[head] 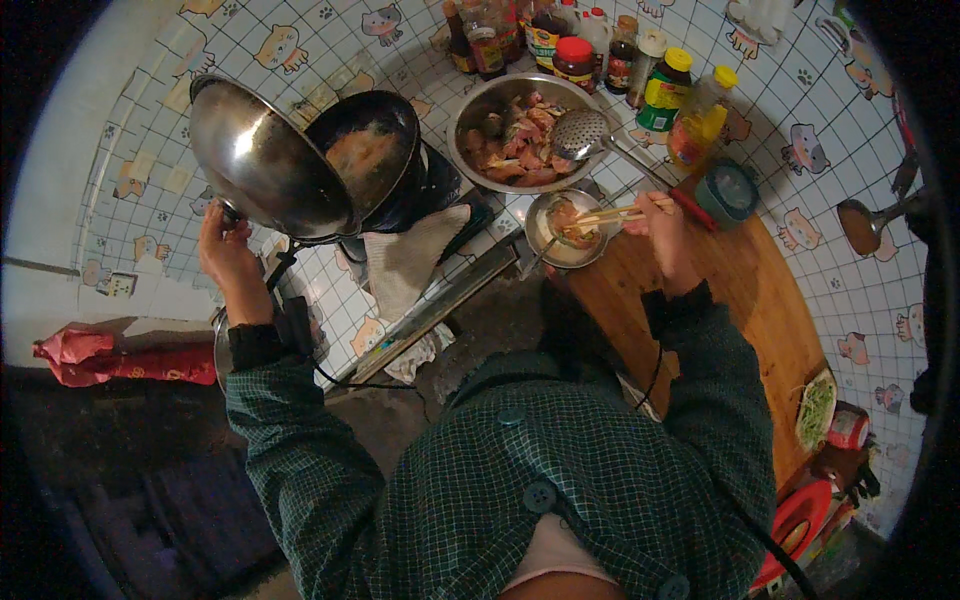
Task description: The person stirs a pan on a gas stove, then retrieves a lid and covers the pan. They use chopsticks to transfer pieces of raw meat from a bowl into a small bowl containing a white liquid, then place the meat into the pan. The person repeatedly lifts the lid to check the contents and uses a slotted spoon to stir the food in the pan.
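My left hand (pixel 223 259) grips the knob of a domed metal lid (pixel 262 161), which is tilted up at the near left side of a dark wok (pixel 411 135). Browned food (pixel 365 154) lies in the wok. In my right hand (pixel 656 225) is a pair of wooden chopsticks (pixel 611 215), their tips in a small metal bowl (pixel 546 253) that holds pale liquid and pieces of food. Behind that bowl stands a large steel basin (pixel 459 112) of raw-looking meat pieces (pixel 534 139). A perforated skimmer (pixel 581 135) rests across the basin's right rim.
Sauce bottles and jars (pixel 664 90) line the tiled wall. A lidded teal container (pixel 726 191) stands by the skimmer's red handle. A cloth (pixel 416 255) hangs at the stove's front edge. On the wooden board (pixel 750 300) lies a dish of shredded greens (pixel 816 411); a ladle (pixel 862 225) hangs at right.
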Demonstrator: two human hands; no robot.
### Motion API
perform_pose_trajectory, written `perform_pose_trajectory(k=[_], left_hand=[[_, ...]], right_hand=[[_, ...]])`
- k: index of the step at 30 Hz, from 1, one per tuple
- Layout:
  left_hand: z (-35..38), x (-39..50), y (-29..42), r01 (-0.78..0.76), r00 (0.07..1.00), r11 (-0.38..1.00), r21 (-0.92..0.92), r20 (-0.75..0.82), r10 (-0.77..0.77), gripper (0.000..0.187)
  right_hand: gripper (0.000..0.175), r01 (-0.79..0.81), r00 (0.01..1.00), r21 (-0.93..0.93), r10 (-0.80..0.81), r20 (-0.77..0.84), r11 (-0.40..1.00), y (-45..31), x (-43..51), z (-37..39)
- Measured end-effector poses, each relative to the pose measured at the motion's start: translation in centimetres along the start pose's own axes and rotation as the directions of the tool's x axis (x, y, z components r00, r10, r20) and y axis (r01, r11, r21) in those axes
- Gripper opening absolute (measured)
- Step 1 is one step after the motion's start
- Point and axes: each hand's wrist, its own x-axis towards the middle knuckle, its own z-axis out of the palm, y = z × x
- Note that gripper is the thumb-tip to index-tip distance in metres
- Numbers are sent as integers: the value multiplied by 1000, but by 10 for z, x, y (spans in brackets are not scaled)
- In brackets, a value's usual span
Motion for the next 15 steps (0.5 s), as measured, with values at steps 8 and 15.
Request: perform_pose_trajectory(k=[8,15], left_hand=[[-7,3,-2,45,999,993,-105,-7,-46,29],[-7,8,-4,30,999,998,-49,-17,-31,26]], right_hand=[[21,736,665,-473,-646,374,484,34,-91,26],[22,638,770,-504,-471,432,582,43,-108,43]])
